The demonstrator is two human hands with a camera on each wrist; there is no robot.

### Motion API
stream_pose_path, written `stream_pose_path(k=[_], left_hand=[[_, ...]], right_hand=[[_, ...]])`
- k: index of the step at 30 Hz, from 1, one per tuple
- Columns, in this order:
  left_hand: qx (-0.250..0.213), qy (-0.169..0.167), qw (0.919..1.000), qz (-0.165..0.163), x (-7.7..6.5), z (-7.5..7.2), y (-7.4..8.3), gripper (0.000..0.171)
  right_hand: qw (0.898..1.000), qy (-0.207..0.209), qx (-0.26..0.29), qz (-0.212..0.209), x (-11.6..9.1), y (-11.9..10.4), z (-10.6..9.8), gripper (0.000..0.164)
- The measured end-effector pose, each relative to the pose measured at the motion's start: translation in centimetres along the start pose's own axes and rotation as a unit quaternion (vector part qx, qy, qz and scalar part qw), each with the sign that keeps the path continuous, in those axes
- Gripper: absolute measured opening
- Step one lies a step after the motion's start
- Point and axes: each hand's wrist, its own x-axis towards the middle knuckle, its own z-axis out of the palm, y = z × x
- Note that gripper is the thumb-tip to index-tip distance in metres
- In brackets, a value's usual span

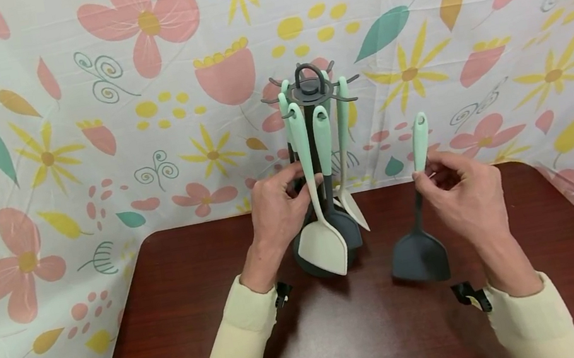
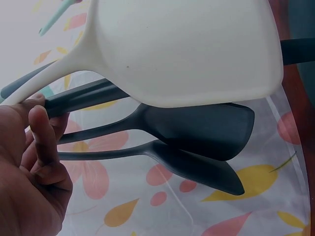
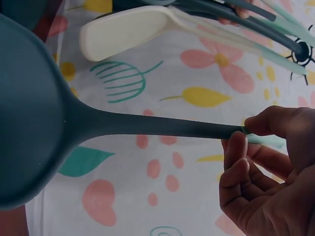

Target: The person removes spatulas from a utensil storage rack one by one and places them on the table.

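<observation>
A rotating-style utensil stand (image 1: 312, 91) with a dark ring handle and hooks on top stands at the table's back. Mint-handled utensils hang round it, among them a cream turner (image 1: 323, 251) in front and a dark turner (image 1: 346, 229) just behind. My left hand (image 1: 276, 209) grips the stand's dark pole (image 2: 86, 97), its fingers partly hidden behind the hanging tools. To the right, my right hand (image 1: 462, 190) pinches a dark spatula (image 1: 420, 259) low on its mint handle (image 1: 421, 142). The spatula is upright, blade down, apart from the stand.
The reddish-brown table (image 1: 318, 353) runs up to a flower-printed cloth (image 1: 66, 199) at the back. A cream utensil (image 3: 130, 29) hangs on the stand's side facing the right hand. Dark wrist mounts (image 1: 472, 297) are at both cuffs.
</observation>
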Motion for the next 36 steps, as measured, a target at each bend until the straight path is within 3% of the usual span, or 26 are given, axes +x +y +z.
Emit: stream_pose_path(k=[6, 12, 23, 36], left_hand=[[-0.007, 0.002, 1.0000, -0.003, -0.1, -0.1, -0.1, 0.022], [-0.005, 0.004, 1.0000, -0.002, -0.1, -0.1, -0.2, 0.024], [-0.004, 0.001, 1.0000, -0.002, -0.2, 0.0, -0.1, 0.025], [-0.004, 0.002, 1.0000, 0.000, 0.0, 0.0, -0.2, 0.026]], right_hand=[[0.999, -0.035, -0.034, 0.024, -0.1, 1.2, 0.2, 0.016], [0.995, -0.074, -0.065, 0.022, -0.1, 2.8, 0.4, 0.018], [0.985, -0.144, -0.072, 0.054, -0.2, 4.9, 0.5, 0.021], [0.957, -0.253, -0.060, 0.127, 0.2, 6.7, 1.0, 0.028]])
